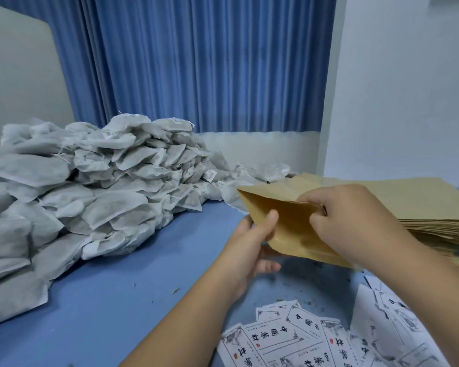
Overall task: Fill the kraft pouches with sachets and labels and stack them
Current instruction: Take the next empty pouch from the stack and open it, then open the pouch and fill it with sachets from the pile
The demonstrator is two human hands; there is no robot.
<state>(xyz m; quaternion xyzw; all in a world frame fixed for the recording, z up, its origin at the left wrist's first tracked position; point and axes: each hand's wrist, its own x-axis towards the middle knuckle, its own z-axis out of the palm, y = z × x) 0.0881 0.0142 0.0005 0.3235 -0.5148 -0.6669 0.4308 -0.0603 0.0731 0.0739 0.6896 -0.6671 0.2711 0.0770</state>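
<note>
1. Location. The pouch [289,229] is held just above the bench [143,287], right of centre, between both hands. Its upper edge, where the right hand works, appears to be the mouth.
2. Left hand [249,247]. It grips the near left side of the pouch, with the thumb pressed on the front face and the other fingers curled underneath.
3. Right hand [355,221]. Its fingers [318,221] are curled and pinch the upper edge of the pouch. The step in hand is judged to be parting the two walls to open the mouth.
4. Method.
   - Hold the left grip low on the side, so the walls near the mouth stay free.
   - Pinch one wall only and draw it away from the other.
   - Open the mouth wide enough for a sachet to enter flat.
   - Pull gently, because kraft paper creases and can tear at the seam.
5. Supplies. The sachets [104,194] lie in a large loose heap on the left, from near to far. The labels [289,337] lie scattered on the near right, below the hands.
6. Containers.
   - Held pouch: it looks flat and its inside is hidden. It is judged empty.
   - The stack of pouches [421,207] sits on the right, just behind the right hand. These pouches lie flat and appear unfilled.
   - No stack of filled pouches is in view.
</note>
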